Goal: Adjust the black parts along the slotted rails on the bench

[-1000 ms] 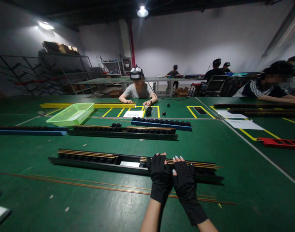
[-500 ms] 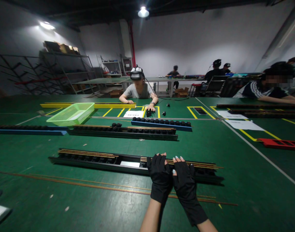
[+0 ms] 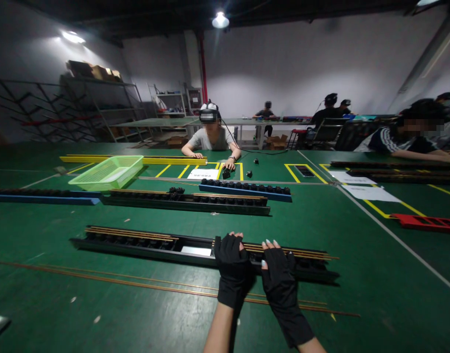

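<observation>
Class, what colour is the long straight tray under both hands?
The long straight tray is black; head view.

The left hand, at six o'clock, wears a black fingerless glove; the right hand, at five o'clock, wears a matching black glove; the cloth is matt and lightly creased, stopping short of the fingertips; the right hand's nails look whitish; the left cuff ends toward six o'clock; the right cuff ends toward five; beyond, the forearms are bare.

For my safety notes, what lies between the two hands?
The black rail with its golden rods shows between left hand and right hand in the head view.
</observation>
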`<state>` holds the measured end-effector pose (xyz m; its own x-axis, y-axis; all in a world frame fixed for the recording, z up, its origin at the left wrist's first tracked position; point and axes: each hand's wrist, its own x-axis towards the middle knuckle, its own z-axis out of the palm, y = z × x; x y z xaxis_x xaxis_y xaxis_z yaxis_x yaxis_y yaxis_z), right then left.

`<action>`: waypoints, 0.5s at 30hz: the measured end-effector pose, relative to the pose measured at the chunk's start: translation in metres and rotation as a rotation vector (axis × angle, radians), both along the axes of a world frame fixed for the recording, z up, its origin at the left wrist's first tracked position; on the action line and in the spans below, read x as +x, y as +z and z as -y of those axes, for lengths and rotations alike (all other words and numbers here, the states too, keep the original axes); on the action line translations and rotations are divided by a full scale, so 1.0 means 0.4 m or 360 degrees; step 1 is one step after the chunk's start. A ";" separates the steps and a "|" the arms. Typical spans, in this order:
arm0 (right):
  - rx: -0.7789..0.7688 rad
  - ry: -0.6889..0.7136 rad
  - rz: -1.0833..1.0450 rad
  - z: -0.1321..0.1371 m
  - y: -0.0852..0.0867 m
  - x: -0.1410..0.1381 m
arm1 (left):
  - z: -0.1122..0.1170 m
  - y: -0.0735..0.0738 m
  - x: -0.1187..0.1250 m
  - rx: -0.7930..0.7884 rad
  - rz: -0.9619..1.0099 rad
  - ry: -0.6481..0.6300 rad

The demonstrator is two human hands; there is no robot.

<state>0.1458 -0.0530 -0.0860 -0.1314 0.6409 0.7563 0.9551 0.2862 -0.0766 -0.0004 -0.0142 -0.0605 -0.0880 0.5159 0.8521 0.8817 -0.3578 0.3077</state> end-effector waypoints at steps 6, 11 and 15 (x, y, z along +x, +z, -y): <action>0.0020 0.0004 -0.0042 0.002 0.008 -0.004 | -0.023 -0.014 -0.057 0.0033 0.0010 0.0211; 0.0013 0.0001 -0.0047 0.003 0.010 -0.004 | -0.022 -0.013 -0.049 -0.0080 0.0045 0.0231; 0.0014 0.0005 -0.0043 0.002 0.006 -0.002 | -0.024 -0.016 -0.049 -0.0072 0.0052 0.0232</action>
<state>0.1451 -0.0537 -0.0836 -0.1131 0.6339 0.7651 0.9518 0.2901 -0.0996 -0.0198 -0.0046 -0.0668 -0.1923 0.5335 0.8237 0.9125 -0.2117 0.3501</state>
